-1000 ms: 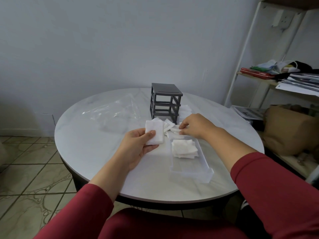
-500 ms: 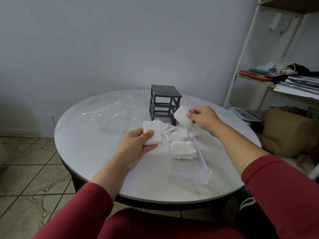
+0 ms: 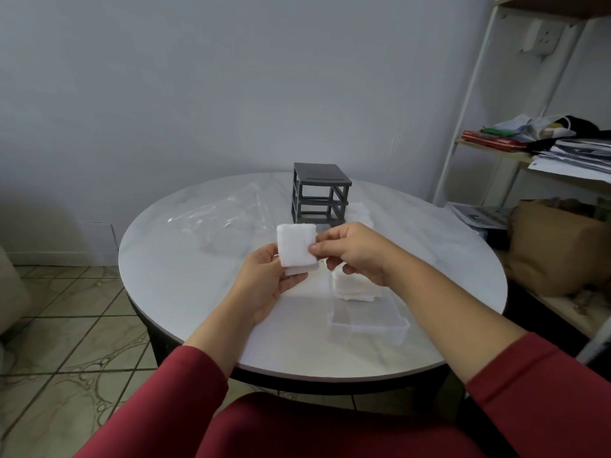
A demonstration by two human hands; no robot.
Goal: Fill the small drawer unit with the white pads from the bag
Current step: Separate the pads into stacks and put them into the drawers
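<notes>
Both hands meet above the table's middle. My left hand [image 3: 264, 282] holds a small stack of white pads [image 3: 295, 247] from below and the left. My right hand [image 3: 353, 251] pinches the top pad's right edge against that stack. Behind them stands the dark grey drawer unit [image 3: 319, 196], its slots with no drawers in them. A clear plastic drawer [image 3: 367, 322] lies on the table below my right hand, with a pile of pads [image 3: 355, 287] in its far half. A clear plastic bag [image 3: 224, 216] lies flat at the back left. More loose pads [image 3: 362, 211] lie right of the unit.
The round white marble table [image 3: 205, 312] carries everything. A white shelf rack [image 3: 535, 150] with papers and books stands at the right, a brown paper bag [image 3: 558, 249] beneath it. Tiled floor lies to the left.
My right hand picked a pad from the loose pile near the unit, lifted it and carried it left onto the stack in my left hand, which rose slightly.
</notes>
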